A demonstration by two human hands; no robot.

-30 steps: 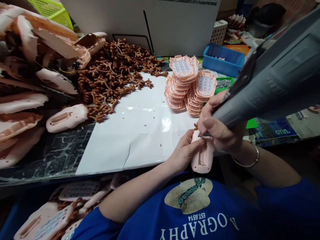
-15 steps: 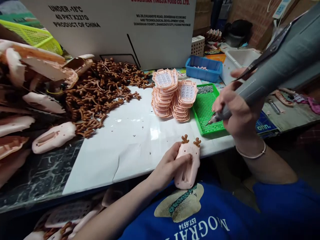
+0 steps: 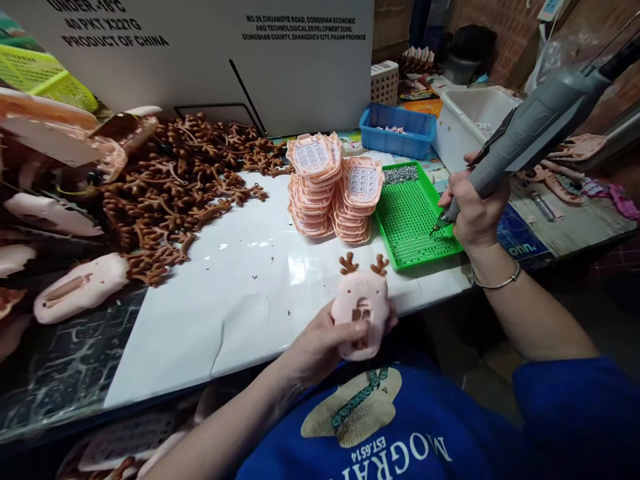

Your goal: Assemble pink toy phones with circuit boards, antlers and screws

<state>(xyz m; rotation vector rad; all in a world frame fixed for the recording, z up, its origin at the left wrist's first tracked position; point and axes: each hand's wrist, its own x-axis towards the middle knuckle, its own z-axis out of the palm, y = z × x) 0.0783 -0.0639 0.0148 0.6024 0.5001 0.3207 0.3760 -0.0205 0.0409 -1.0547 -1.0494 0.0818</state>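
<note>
My left hand (image 3: 325, 337) is closed round a pink plastic toy casing (image 3: 361, 293), its thumb across the hollow in the back. Two brown antlers (image 3: 349, 263) stick up from the casing's top. In my right hand (image 3: 475, 207) is a grey electric screwdriver (image 3: 530, 130), held slantwise with its bit pointing down and left. That tip hovers over or touches the green perforated tray (image 3: 417, 257); I cannot tell which. Small silver screws (image 3: 401, 174) lie heaped at the tray's far end. Left of it stand stacked pink panels with keypads (image 3: 315, 190).
Brown antler pieces (image 3: 165, 180) are piled at the left, beside more pink casings (image 3: 83, 287). A large white carton (image 3: 210, 73) walls off the back. Behind the tray stand a blue bin (image 3: 397, 137) and a white tub (image 3: 457, 127). The white work surface (image 3: 250, 293) lies before me.
The casing has tipped so its top faces me more, and my thumb has shifted lower on it. My right hand and the screwdriver have moved slightly away from me; the view has swung right.
</note>
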